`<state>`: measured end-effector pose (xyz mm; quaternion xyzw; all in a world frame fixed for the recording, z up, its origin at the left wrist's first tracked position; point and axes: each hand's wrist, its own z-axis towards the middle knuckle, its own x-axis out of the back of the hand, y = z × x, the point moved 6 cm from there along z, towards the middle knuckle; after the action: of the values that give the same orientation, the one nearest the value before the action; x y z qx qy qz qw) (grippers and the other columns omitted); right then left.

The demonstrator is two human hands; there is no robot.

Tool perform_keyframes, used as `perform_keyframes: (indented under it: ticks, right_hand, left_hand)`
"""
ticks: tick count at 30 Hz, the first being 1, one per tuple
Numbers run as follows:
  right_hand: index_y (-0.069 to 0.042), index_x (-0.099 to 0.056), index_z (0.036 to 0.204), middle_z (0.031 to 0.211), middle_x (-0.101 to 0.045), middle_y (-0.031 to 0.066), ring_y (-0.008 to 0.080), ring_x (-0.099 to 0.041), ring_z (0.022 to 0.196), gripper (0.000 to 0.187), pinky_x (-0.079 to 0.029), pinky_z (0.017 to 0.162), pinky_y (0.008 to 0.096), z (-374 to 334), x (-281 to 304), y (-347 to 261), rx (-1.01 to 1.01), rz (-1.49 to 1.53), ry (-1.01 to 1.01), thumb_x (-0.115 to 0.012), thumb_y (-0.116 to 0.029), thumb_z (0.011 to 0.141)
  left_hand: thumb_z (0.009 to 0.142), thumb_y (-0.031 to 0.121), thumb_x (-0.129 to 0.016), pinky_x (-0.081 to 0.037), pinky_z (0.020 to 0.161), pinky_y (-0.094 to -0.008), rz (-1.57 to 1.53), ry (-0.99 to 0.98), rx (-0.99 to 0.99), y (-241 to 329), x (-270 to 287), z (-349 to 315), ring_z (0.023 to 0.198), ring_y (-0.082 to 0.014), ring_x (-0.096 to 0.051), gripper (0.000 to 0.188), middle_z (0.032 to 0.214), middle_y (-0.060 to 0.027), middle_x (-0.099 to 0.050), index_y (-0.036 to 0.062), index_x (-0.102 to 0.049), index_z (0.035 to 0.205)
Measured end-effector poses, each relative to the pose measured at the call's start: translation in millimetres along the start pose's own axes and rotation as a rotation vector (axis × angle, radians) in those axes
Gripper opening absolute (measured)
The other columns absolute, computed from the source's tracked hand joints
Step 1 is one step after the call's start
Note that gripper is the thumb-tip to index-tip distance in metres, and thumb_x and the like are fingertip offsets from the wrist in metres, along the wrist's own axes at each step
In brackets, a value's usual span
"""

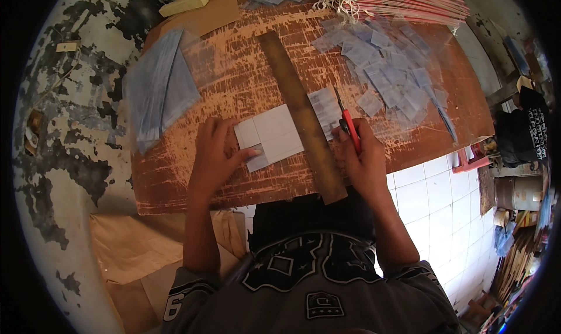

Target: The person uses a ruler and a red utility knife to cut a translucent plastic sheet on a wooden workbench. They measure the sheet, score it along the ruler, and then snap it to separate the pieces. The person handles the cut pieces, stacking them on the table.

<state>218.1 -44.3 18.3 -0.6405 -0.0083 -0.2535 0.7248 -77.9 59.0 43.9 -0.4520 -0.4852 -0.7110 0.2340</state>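
Observation:
On the worn brown table lies a white ruled card [274,134], with a small translucent bluish plastic piece [257,160] at its near left corner. My left hand [215,156] rests at the card's left side, fingers and thumb apart, the thumb tip on that small piece. A long, tarnished metal ruler [301,115] lies slantwise across the card, its near end at the table edge. Right of it, translucent plastic sheeting [325,107] shows. My right hand [365,153] grips a red utility knife [350,128], blade pointing away, fingertips by the sheeting.
Cut plastic pieces [383,65] are heaped at the right; long plastic strips [163,83] lie at the left. Red rods with white cords [397,1] occupy the far right edge, brown cardboard [204,13] the far left. A peeling wall [76,129] borders the left.

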Motion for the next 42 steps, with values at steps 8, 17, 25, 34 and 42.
perform_keyframes:
  ticks: [8, 17, 25, 34, 42]
  right_hand:
    - [0.002, -0.063, 0.122, 0.105, -0.081, 0.0187, 0.0206, -0.074, 0.074, 0.016, -0.057, 0.069, 0.0363, -0.2, -1.0, -2.6, 0.024, -0.029, 0.023, -0.06, -0.008, 0.109]
    - [0.001, -0.063, 0.122, 0.104, -0.081, 0.0152, 0.0177, -0.072, 0.072, 0.015, -0.054, 0.066, 0.0334, 0.1, -0.6, -2.4, 0.003, -0.01, 0.005, -0.061, -0.009, 0.11]
    - [0.0, -0.063, 0.12, 0.104, -0.081, 0.0172, 0.0223, -0.075, 0.073, 0.014, -0.056, 0.067, 0.0357, 0.3, -0.2, -0.5, 0.045, -0.048, 0.031, -0.062, -0.009, 0.11]
    - [0.0, -0.063, 0.12, 0.105, -0.082, 0.0168, 0.0227, -0.075, 0.074, 0.014, -0.057, 0.069, 0.036, 0.5, -0.1, -0.3, 0.037, -0.042, 0.021, -0.062, -0.01, 0.11]
    - [0.0, -0.064, 0.119, 0.095, -0.08, 0.0156, 0.0238, -0.074, 0.073, 0.016, -0.056, 0.068, 0.0366, 0.4, -0.9, 1.9, 0.02, -0.043, 0.047, -0.065, -0.013, 0.109]
  left_hand:
    - [0.083, 0.04, -0.09, -0.042, 0.109, -0.0502, -0.019, 0.071, -0.126, -11.6, 1.1, -2.0, 0.121, -0.0347, -0.056, 0.066, 0.123, -0.0139, -0.058, 0.0042, -0.067, 0.134]
    - [0.086, 0.039, -0.088, -0.042, 0.111, -0.0506, -0.06, 0.067, -0.136, -7.9, 0.0, 0.5, 0.124, -0.0349, -0.057, 0.064, 0.125, -0.0149, -0.06, 0.0032, -0.066, 0.135]
    - [0.085, 0.032, -0.089, -0.041, 0.114, -0.0481, -0.051, 0.021, -0.096, -11.5, 0.4, -0.3, 0.13, -0.0358, -0.054, 0.062, 0.132, -0.0157, -0.056, 0.0048, -0.068, 0.137]
    - [0.093, 0.026, -0.086, -0.048, 0.102, -0.0404, -0.123, 0.12, -0.122, -3.2, 5.7, 1.5, 0.107, -0.0267, -0.062, 0.048, 0.114, -0.0112, -0.062, 0.0031, -0.065, 0.129]
    - [0.105, 0.008, -0.071, -0.041, 0.073, -0.0221, -0.735, 0.157, 0.121, -8.8, -15.1, 3.8, 0.077, -0.0049, -0.052, 0.034, 0.083, 0.0037, -0.058, 0.0046, -0.058, 0.137]
